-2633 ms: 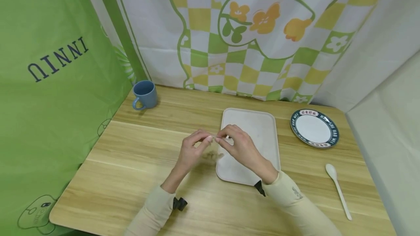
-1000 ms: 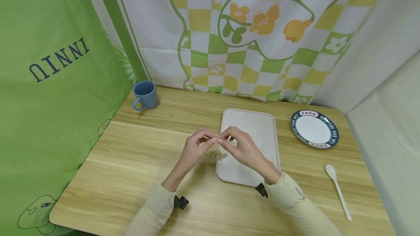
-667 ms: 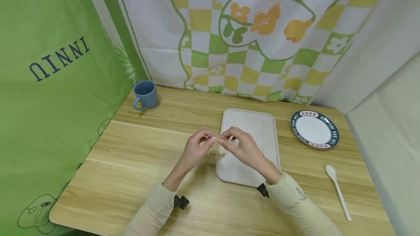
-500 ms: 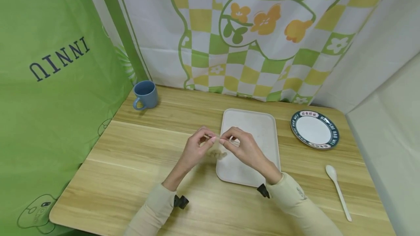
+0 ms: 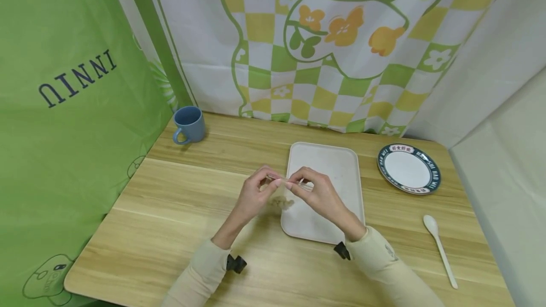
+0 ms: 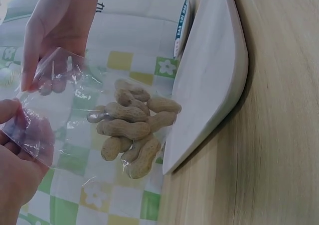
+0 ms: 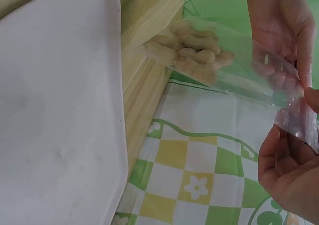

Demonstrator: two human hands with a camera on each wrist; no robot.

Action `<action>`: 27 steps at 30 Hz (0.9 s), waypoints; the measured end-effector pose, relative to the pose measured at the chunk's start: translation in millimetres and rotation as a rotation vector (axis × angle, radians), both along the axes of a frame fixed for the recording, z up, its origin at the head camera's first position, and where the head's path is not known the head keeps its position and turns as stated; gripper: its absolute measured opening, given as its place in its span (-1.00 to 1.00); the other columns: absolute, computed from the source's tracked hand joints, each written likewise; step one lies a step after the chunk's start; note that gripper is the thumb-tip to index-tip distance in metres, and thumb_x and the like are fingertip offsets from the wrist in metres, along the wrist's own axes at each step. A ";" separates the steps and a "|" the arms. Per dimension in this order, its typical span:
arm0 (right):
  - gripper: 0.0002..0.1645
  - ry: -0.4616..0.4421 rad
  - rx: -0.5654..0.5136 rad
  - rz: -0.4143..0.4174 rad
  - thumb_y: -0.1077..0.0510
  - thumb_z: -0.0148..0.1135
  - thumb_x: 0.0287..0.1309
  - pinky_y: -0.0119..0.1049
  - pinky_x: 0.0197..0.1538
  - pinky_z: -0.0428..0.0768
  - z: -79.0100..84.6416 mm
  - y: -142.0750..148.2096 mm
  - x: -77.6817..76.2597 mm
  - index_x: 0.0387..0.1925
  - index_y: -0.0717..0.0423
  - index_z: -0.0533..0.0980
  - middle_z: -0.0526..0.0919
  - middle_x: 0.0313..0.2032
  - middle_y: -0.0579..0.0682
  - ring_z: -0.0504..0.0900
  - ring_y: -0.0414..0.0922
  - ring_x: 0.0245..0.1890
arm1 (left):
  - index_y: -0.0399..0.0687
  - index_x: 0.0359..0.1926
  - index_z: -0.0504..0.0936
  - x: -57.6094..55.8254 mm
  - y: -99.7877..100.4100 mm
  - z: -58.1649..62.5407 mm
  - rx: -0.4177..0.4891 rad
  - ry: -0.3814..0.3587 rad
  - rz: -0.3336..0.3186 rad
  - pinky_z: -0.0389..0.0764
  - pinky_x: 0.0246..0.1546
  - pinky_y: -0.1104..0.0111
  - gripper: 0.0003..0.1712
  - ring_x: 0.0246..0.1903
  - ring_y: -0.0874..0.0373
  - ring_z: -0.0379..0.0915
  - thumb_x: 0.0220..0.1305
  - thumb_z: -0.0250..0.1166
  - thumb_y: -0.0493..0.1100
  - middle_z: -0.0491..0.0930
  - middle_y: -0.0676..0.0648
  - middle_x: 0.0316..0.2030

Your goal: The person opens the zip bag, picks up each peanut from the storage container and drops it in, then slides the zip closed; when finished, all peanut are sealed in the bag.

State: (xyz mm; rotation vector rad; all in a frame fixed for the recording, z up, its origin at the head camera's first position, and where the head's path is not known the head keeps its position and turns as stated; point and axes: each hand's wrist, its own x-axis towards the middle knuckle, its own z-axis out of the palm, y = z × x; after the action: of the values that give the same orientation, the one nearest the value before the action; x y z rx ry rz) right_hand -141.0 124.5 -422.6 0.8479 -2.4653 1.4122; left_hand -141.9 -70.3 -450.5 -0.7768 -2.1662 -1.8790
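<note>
Head view shows little change over the last moments: both hands stay raised together above the near left corner of the tray (image 5: 337, 165), the left hand (image 5: 252, 198) and right hand (image 5: 317, 196) each pinching the top edge of a clear plastic bag (image 6: 75, 115), and the right hand has drifted only slightly. My guess is the bag's mouth is still being worked apart rather than emptied. From the head, the bag is barely a blur between the fingertips. The left wrist view makes it plain: a cluster of peanuts (image 6: 132, 130) in the shell hangs in the bag's bottom, just beside the tray's edge, above the table (image 6: 269, 150). The right wrist view shows the film stretched taut between the two pinches.
</note>
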 end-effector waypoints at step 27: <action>-0.93 -0.128 -0.098 -0.103 0.30 0.30 0.16 -0.28 -0.17 0.56 29.3 10.8 25.9 -0.36 0.28 0.61 0.66 -0.38 0.00 0.57 -0.19 -0.34 | -0.51 -0.27 0.50 6.5 -0.1 18.1 0.142 0.040 0.040 0.49 -0.31 0.55 -0.93 -0.27 0.28 0.43 0.20 0.14 -0.59 0.48 -0.36 -0.31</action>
State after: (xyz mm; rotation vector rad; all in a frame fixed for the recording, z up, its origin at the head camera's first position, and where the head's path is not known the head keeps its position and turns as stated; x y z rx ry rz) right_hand -115.1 135.4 -393.3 0.6203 -2.4677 1.5807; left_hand -135.5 -70.4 -432.4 -0.7310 -1.9837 -1.9546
